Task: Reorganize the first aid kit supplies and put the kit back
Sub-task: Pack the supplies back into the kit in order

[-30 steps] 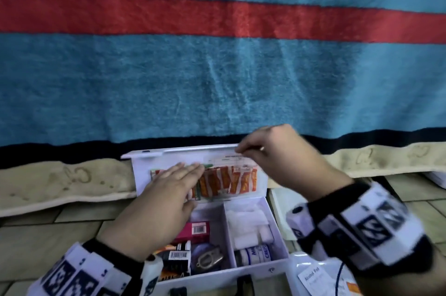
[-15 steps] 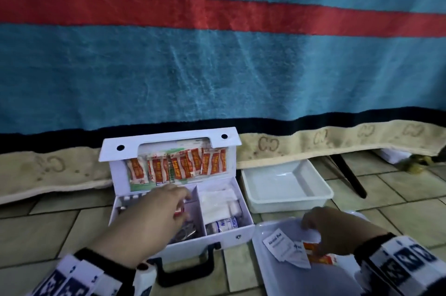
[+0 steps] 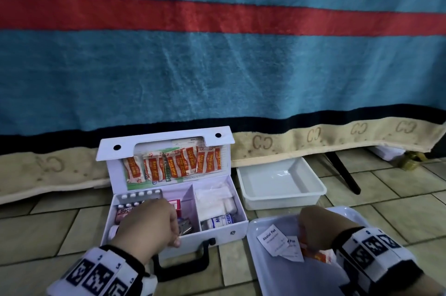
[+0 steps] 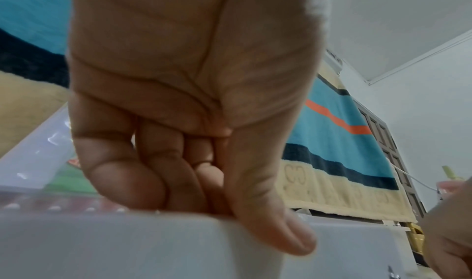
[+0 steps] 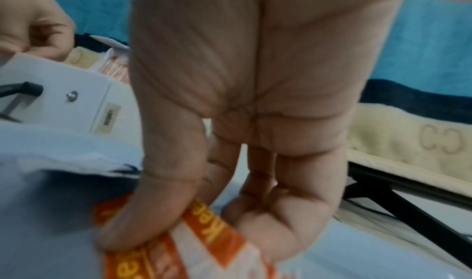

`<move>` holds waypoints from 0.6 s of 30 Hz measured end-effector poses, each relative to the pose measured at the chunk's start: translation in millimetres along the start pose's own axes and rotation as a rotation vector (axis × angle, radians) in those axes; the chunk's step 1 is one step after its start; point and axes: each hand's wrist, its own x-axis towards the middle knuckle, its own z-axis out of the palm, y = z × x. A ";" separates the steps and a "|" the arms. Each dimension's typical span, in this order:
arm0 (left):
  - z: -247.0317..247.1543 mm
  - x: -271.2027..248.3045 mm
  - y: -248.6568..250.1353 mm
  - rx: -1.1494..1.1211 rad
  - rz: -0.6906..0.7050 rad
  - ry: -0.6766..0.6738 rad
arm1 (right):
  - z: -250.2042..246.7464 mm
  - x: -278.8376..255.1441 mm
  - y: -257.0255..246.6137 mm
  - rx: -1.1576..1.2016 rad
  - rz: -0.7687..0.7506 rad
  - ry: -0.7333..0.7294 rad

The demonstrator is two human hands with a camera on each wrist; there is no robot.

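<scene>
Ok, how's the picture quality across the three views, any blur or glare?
Head view: sharp; "Alcohol Pad" reads on the packet, a glare patch on the white tub, edges bent by the wide lens. Left wrist view: left hand fairly clear, the kit's front wall a soft blur. Right wrist view: smeared throughout, lettering on the orange packet gripped by the right hand barely legible.

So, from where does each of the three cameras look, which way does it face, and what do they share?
Head: worn on the head, facing forward and down at the open kit, the tray and the blanket; both hands and wristbands show.
Left wrist: looks along the left hand, whose thumb and fingers grip the kit's front wall.
Right wrist: looks along the right hand, which pinches an orange packet over the tray.
Shared: every view shows the kit and the blanket; each wrist view catches the other hand.
</scene>
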 end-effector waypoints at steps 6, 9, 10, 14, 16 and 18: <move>2.6 1.8 -2.0 -0.024 -0.022 0.009 | -18.9 -30.9 19.4 0.107 0.133 -0.035; 3.2 0.7 -2.1 -0.015 -0.014 0.022 | -36.3 -47.5 27.4 0.142 0.223 0.032; 3.8 0.9 -2.4 -0.019 -0.014 0.029 | -43.8 -50.9 29.3 0.161 0.237 0.063; 6.7 -1.0 -3.0 -0.015 -0.013 0.067 | -82.9 -58.2 17.7 0.382 0.060 0.216; 8.2 -1.3 -3.7 -0.021 -0.008 0.087 | -97.8 -51.9 -5.9 0.579 -0.123 0.241; 8.9 -2.2 -4.1 -0.028 -0.011 0.094 | -106.0 -37.0 -36.1 0.667 -0.281 0.263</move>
